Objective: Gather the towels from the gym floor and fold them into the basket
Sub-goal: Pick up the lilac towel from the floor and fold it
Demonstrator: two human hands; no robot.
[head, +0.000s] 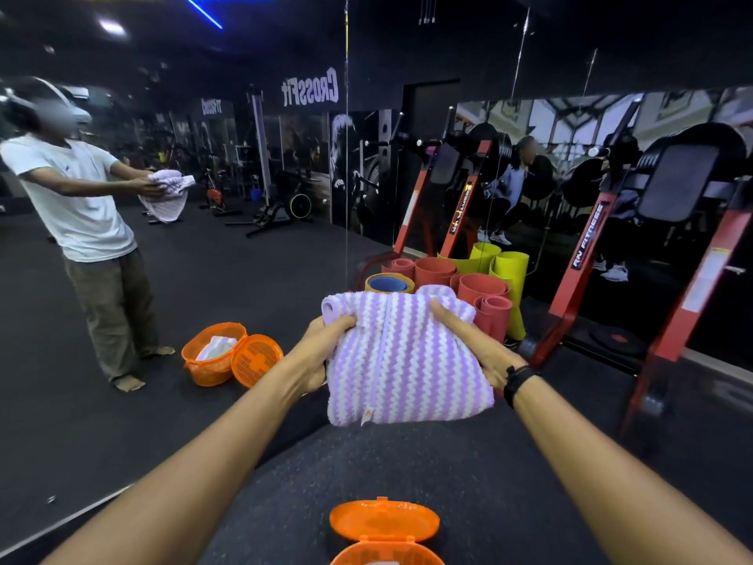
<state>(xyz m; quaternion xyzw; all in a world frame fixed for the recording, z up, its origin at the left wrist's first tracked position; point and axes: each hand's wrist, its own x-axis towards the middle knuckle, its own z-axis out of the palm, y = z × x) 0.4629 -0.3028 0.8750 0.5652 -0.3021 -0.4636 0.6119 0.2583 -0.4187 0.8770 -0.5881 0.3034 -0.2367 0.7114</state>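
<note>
Above a dark speckled gym floor point(407, 462), a person facing a wall mirror point(203, 258) holds a folded purple-and-white zigzag towel point(403, 360) out at arm's length, both bare forearms stretched forward and converging on it. The left hand point(322, 352) grips the towel's left edge, fingers curled over the top corner and thumb tucked at the side. The right hand point(472, 344), a dark band point(519, 381) at its wrist, grips the right edge, fingers hooked over the upper fold. The towel hangs between the two hands in the air, its lower edge loose and a small tag showing at the bottom hem.

Directly below, at the bottom of the view, an orange plastic basket point(387, 558) sits on the floor with its hinged lid point(385, 519) thrown open away from the person; something pale shows inside at the frame's edge.

Reflected in the mirror on the left, the person in a white T-shirt and barefoot holds the towel out, with the orange basket's reflection point(214, 354) at the feet and white cloth inside it. Rolled exercise mats point(481, 287) in red, yellow-green and blue stand upright just beyond the towel, beside red-framed weight machines point(611, 258).
</note>
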